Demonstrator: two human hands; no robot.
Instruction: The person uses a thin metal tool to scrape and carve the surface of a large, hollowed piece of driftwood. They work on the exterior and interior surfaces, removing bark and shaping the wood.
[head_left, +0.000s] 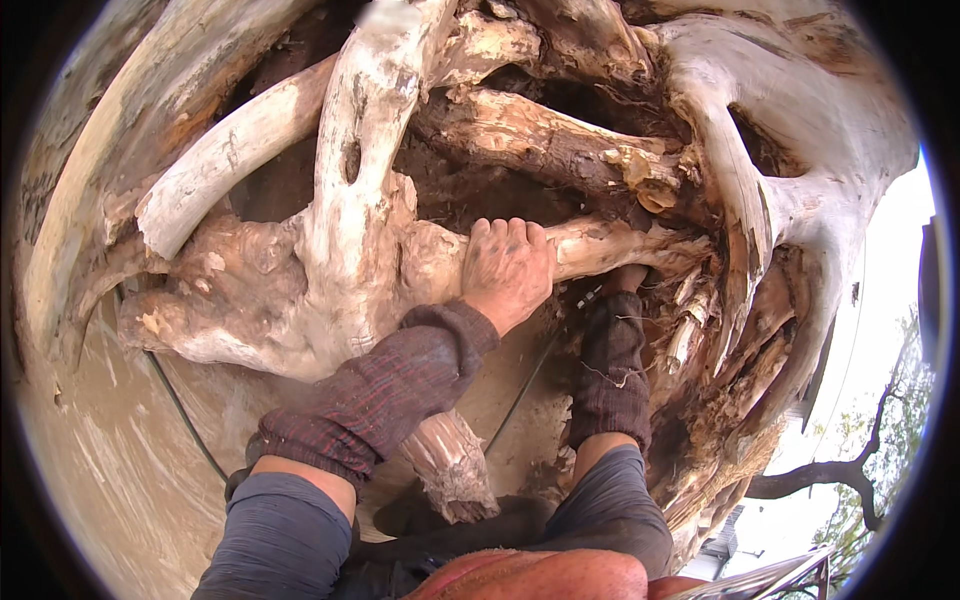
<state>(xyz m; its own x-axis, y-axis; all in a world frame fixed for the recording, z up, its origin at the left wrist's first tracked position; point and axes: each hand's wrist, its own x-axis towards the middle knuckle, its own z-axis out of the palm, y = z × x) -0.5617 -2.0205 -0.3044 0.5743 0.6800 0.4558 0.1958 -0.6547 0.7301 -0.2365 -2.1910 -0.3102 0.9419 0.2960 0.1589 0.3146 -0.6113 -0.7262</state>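
Observation:
My left hand is closed over a pale, peeling tree root that runs sideways through the middle of the view, its knuckles on top. Under that same root, to the right, my right hand reaches in among the wood. Only a bit of it shows; its fingers are hidden in shadow, as is anything they may hold. Beside it lies a small light-coloured piece too blurred to name. A dark cord runs up toward that spot. Dusty, dark knitted sleeves cover both forearms.
Thick, twisted roots surround my hands, with a pale upright limb on the left and splintered wood on the right. A broken stub points toward me. Dusty ground lies at left, with another dark cord across it.

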